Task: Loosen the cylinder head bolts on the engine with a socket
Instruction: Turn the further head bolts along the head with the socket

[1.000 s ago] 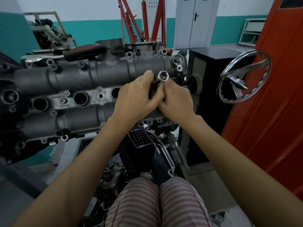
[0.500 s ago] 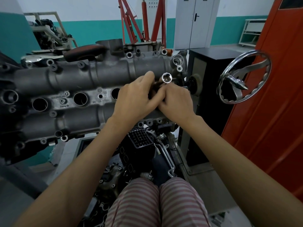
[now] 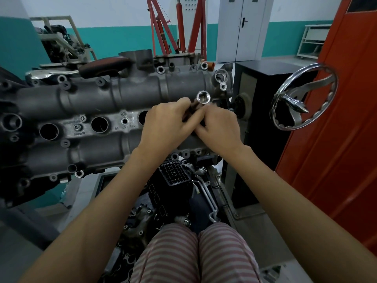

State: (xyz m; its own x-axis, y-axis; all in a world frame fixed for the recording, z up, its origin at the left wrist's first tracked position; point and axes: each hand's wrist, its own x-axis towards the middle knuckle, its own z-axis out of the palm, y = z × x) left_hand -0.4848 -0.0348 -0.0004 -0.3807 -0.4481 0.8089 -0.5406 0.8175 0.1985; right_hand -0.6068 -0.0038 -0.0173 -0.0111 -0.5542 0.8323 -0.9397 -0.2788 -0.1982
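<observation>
Both hands are meeting in front of the right end of the engine (image 3: 102, 123), which is lying across the left and middle of the view with its grey cast cover facing the camera. The left hand (image 3: 167, 127) is curling its fingers around a dark tool shaft, the knuckles bunched and turned toward the camera. The right hand (image 3: 219, 129) is closing in from the other side, fingers folded inward and pressed against the left hand's fingertips — it appears to be gripping the same shaft, though the exact hold is hidden behind the knuckles.

The socket (image 3: 203, 97) is sticking up just above the two hands, its shiny open end tilting toward the camera and showing the hollow inside. It is sitting in front of the cover's upper right part, not seated on any bolt that can be seen.

A row of round openings (image 3: 99, 124) is running along the middle band of the cover, to the left of the hands. A chrome handwheel (image 3: 304, 99) is standing well to the right, against an orange panel (image 3: 336, 139). Striped trousers (image 3: 195, 254) are filling the bottom centre — the knees side by side beneath the forearms.
</observation>
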